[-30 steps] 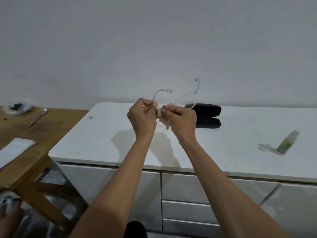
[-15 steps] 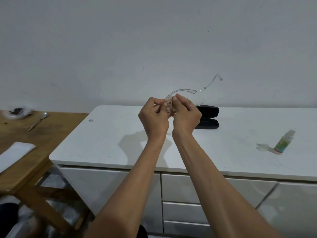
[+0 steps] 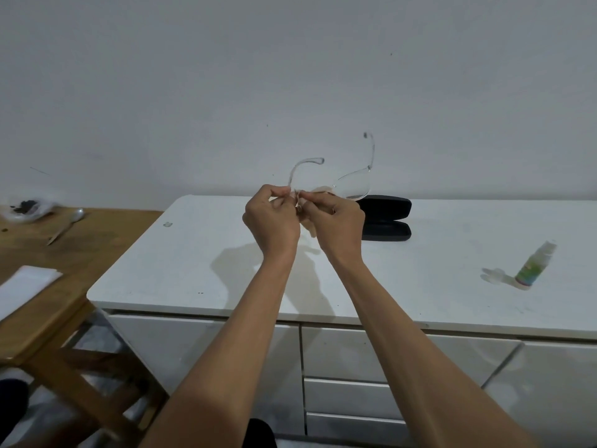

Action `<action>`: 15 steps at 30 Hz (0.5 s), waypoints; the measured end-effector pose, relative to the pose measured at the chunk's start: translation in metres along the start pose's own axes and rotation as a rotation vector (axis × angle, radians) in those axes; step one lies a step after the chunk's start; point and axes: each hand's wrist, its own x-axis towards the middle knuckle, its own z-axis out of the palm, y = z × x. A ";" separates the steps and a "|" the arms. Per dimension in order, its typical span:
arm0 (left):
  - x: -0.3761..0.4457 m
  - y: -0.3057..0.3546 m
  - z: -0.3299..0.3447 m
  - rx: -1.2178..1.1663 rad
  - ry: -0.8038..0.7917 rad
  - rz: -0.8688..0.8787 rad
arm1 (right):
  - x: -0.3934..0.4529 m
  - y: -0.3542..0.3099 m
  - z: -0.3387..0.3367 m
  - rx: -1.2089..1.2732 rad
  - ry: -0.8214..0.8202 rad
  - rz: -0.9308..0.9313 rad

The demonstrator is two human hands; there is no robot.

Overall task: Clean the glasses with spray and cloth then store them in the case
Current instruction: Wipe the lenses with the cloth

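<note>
**Clear-framed glasses pinched at one lens, free lens and case both toward the right of the frame**

Transparent plastic, the glasses (image 3: 342,185) are held up in the middle of the frame, above the white cabinet top (image 3: 200,253) and touching nothing but the hands. Their long axis runs roughly left to right, temples open: one curls up above the left hand (image 3: 271,221), the other stands up at the far end, upper right of the hands. The left hand pinches the frame's near end with its fingers closed tight. The right hand (image 3: 339,226) is closed on a pale cloth (image 3: 310,226), pressing it onto the lens next to the left hand; a fold of cloth hangs between the two wrists.

Judging from this, the wiping is at the lens nearest the grip, and the bare lens juts out beyond the right hand's knuckles, so that hand is the nearer one to slide across to it. The black case (image 3: 387,218) lies open on the cabinet top just behind and right of the right hand, also on that hand's side. The spray bottle (image 3: 533,266) lies well apart at the right edge of the frame.
</note>
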 end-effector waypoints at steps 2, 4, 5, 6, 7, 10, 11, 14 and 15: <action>-0.001 -0.002 0.000 0.012 0.045 -0.049 | -0.001 0.004 0.001 -0.026 0.006 0.004; 0.000 -0.005 0.000 0.011 0.092 -0.084 | -0.005 0.005 0.000 -0.050 0.027 0.016; 0.001 -0.006 -0.001 0.001 0.098 -0.094 | -0.007 0.006 -0.001 -0.052 0.051 0.018; 0.002 -0.006 -0.001 -0.004 0.088 -0.097 | -0.009 0.006 -0.001 -0.052 0.085 0.015; 0.001 -0.005 -0.001 -0.002 0.070 -0.089 | -0.010 0.006 -0.001 -0.058 0.126 0.010; -0.007 0.001 0.001 0.001 0.019 -0.011 | -0.010 0.005 0.005 -0.041 0.270 0.028; -0.009 0.003 0.002 -0.002 0.005 0.018 | -0.009 0.003 0.007 -0.011 0.316 0.043; -0.013 0.006 0.007 0.001 -0.023 0.092 | -0.004 -0.001 0.016 0.112 0.435 0.098; -0.015 0.008 0.009 0.005 -0.029 0.111 | -0.002 -0.002 0.019 0.170 0.469 0.122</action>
